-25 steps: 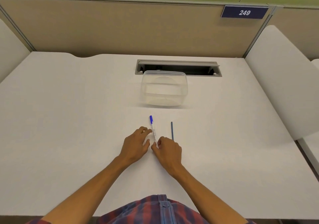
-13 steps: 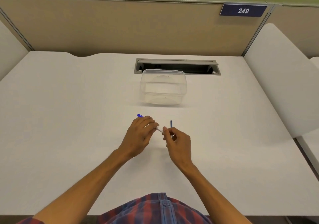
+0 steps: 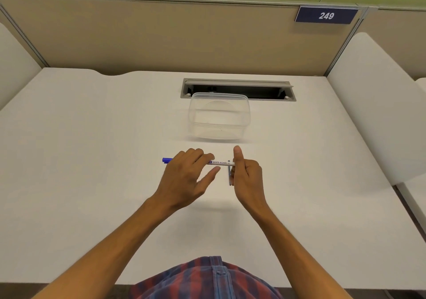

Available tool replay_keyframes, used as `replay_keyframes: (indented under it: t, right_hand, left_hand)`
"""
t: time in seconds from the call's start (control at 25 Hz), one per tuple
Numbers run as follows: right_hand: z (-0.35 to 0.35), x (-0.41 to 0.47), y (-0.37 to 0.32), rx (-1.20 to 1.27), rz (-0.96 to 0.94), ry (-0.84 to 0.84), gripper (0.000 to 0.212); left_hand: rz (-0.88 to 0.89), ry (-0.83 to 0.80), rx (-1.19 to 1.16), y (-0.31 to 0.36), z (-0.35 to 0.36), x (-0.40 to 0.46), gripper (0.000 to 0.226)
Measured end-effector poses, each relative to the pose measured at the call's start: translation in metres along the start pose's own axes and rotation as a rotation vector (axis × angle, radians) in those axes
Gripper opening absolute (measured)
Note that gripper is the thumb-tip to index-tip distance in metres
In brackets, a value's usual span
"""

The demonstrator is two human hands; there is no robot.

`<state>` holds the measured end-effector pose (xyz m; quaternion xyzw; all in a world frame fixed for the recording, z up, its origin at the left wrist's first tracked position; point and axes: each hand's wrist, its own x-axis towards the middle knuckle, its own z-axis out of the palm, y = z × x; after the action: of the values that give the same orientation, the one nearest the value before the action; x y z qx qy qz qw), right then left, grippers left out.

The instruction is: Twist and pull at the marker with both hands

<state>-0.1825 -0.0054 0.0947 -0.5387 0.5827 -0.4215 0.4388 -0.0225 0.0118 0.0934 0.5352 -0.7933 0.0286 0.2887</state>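
Blue-capped, my whiteboard marker (image 3: 220,162) sits sideways above the white surface (image 3: 92,160), held at both ends. My left hand (image 3: 187,179) curls its fingers over the cap end; my right hand (image 3: 247,176) grips the other end, thumb up. A thin blue stick (image 3: 229,176) lies below, near a clear plastic box (image 3: 219,116).

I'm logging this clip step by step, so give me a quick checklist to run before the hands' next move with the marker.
1. Left hand holds the white whiteboard marker with blue cap: ok.
2. Right hand grips the marker's other end: ok.
3. Blue cap on: ok.
4. Thin dark blue stick lying loose on the white desk: cannot tell, right hand partly hides it.
5. Clear plastic container open, nothing inside: ok.
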Motion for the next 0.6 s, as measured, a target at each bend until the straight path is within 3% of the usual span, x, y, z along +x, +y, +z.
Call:
replay_keyframes:
  t: [0.4,0.6]
  right_hand:
    - [-0.006,0.003,-0.026,0.042,-0.064,0.042,0.061]
    - [-0.009,0.000,-0.036,0.099,-0.214,0.085,0.067]
  left_hand:
    - [0.111,0.077,0.092,0.011,-0.029,0.013,0.026]
    - [0.016,-0.038,-0.171,0.019,-0.047,0.023,0.032]
